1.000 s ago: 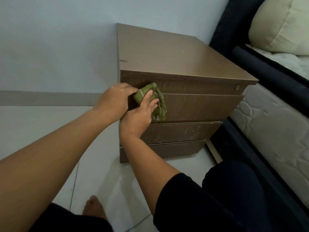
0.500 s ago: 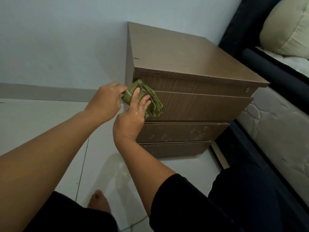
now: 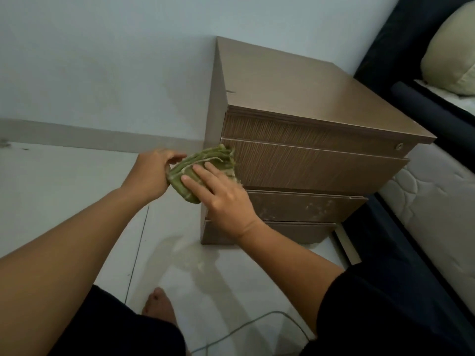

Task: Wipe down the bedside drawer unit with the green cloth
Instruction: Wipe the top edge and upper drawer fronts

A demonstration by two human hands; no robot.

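Note:
The brown bedside drawer unit (image 3: pixel 308 165) stands against the pale wall, with three drawer fronts and a small lock at the top right. A folded green cloth (image 3: pixel 203 163) sits at the unit's front left corner, level with the upper drawer. My left hand (image 3: pixel 151 173) grips the cloth's left end. My right hand (image 3: pixel 221 196) lies flat over the cloth, fingers spread across its lower part. The lower drawer fronts carry pale dusty marks.
A bed with a white mattress (image 3: pixel 437 201), dark frame (image 3: pixel 424 106) and cream pillow (image 3: pixel 452 52) runs along the right. White floor tiles (image 3: pixel 64 191) spread to the left. My bare foot (image 3: pixel 158 304) and a thin cable (image 3: pixel 244 327) lie on the floor near me.
Both hands and the cloth have slid left along the upper drawer front to the unit's left corner. The view has shifted, so the unit now appears further right.

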